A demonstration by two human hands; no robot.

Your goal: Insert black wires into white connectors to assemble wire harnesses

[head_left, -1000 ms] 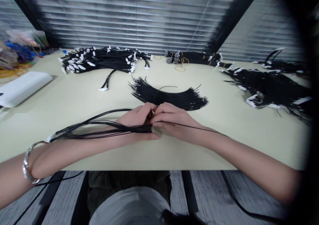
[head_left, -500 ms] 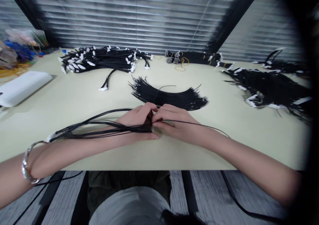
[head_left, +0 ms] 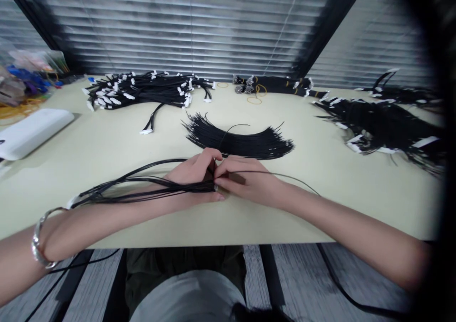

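- Left hand (head_left: 190,172) closes round a bundle of slim black wires (head_left: 178,187), its end facing the other hand; thumb below, index finger arched above, apparently to leave that end exposed.
- The bundle lies back along the left forearm, some strands looping above it, down to a small white plastic connector (head_left: 74,202) near the wrist; draped so, the slack probably keeps out of the way.
- Right hand (head_left: 249,177) pinches one thin single black wire (head_left: 285,175) between thumb and fingertips, against the bundle's end; a close grip seems suited to steering so fine a thing. Its tail trails over the right forearm.
- The exact contact between fingertips is too small to make out.
- Just beyond the hands, a fanned heap of loose black wires (head_left: 245,144) sits on the pale cream tabletop (head_left: 267,224), likely for easy reach.
- Farther back left, a pile of black cables with white connectors (head_left: 142,91) lies well apart, perhaps to avoid mixing.
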